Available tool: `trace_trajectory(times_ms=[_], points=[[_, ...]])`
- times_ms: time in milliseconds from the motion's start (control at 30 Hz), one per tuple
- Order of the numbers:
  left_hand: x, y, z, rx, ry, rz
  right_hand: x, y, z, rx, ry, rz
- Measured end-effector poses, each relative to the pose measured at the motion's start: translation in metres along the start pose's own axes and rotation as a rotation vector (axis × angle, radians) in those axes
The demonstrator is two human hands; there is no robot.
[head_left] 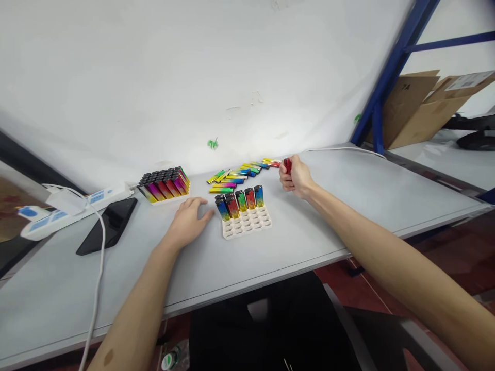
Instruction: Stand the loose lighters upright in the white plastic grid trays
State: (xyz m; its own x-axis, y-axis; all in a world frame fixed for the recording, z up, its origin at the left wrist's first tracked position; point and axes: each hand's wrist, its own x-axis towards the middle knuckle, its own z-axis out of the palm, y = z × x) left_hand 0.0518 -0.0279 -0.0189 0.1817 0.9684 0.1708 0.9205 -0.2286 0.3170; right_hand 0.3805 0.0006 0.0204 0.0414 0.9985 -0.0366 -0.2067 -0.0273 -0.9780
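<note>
The left hand lies spread left of a white perforated plastic tray, while the right hand, farther right, is curled around a red lighter.

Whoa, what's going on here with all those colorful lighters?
A person's right hand is gripping a red lighter. The left hand is open beside a white tray, partly filled with standing lighters. More lighters lie loose near the wall, and another tray, farther left, is packed with them.
</note>
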Motion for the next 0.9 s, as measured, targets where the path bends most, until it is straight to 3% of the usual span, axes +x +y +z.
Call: trace_trajectory(times_ms=[600, 767, 900], points=[[-0.0007, 0.0016, -0.0010, 0.004, -0.018, -0.010, -0.0014, 0.0039, 0.0018, 0.040, 0.059, -0.025], [-0.0009, 0.0025, -0.0014, 0.010, -0.018, -0.014, 0.0022, 0.0070, 0.0017, 0.058, 0.073, -0.117], [-0.0011, 0.0031, -0.0010, 0.010, -0.016, -0.007, -0.0057, -0.0017, 0.0016, -0.033, 0.006, -0.202]])
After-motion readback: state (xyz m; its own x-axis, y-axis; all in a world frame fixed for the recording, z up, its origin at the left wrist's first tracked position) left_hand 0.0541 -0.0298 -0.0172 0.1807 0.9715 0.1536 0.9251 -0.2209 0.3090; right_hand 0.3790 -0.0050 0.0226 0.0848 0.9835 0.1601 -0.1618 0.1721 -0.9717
